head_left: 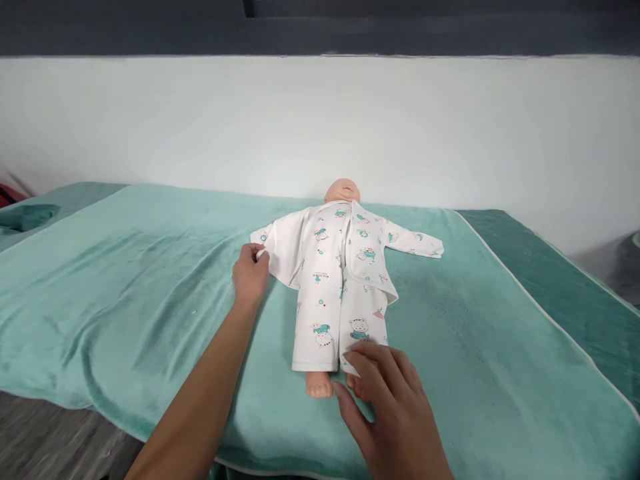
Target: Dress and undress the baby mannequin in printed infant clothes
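A baby doll (343, 189) lies on its back, head toward the wall and feet toward me. It wears a white printed jacket (367, 250) and matching white trousers (316, 320). The jacket's front is unfastened, and its left-hand side is folded outward. My left hand (251, 272) pinches the edge of the jacket at that side, near the sleeve. Over the doll's lower leg hovers my right hand (387, 393), fingers curved and apart, holding nothing. It partly hides the right-hand foot; whether it touches the trousers I cannot tell. The other sleeve stretches out to the right.
Beneath the doll is a light green plush blanket (475, 320), wrinkled at left. Darker green cloth (560, 287) shows along the right side. A white wall (320, 120) rises behind the head. Grey floor (45, 440) appears at lower left.
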Available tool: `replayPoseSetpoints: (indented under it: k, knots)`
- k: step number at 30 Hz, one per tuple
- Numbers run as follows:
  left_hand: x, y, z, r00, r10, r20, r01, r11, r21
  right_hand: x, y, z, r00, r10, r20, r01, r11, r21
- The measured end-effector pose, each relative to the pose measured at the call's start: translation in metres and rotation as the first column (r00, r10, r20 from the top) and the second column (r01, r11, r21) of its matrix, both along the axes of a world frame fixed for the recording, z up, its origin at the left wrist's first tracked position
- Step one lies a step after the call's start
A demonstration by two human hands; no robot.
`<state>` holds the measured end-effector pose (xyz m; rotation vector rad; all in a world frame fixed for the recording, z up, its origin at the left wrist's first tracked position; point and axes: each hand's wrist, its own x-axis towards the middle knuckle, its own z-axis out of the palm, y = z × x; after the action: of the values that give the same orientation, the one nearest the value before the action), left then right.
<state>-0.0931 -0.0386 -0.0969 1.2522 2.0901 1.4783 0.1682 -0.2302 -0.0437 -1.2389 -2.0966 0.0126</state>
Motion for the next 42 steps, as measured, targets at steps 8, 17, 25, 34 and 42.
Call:
replayPoseSetpoints:
  k: [8,17,25,34,42]
  knots:
    - [0.0,-0.001,0.001,0.999,-0.012,0.042,0.011,1.0,0.026,-0.004,0.007,0.007,0.995,0.077,-0.071,-0.083,0.992,-0.098]
    - [0.006,0.007,0.005,0.991,-0.098,0.086,0.088,0.99,0.107,0.022,0.093,0.05,0.903,-0.098,-0.418,0.027,0.985,-0.172]
    - [0.069,-0.012,0.084,0.915,-0.341,-0.216,0.404,0.793,0.456,-0.009,0.258,0.073,0.751,-0.067,-0.656,-0.115,0.966,-0.231]
    - [0.114,-0.019,0.098,0.25,-0.767,-0.59,0.896,0.414,-0.159,-0.014,0.263,0.059,0.682,-0.11,-0.723,-0.146,0.948,-0.282]
    - [0.095,0.072,0.118,0.893,-0.449,-0.039,0.45,0.883,0.13,0.004,0.282,0.05,0.746,-0.267,-0.61,0.141,0.959,-0.247]
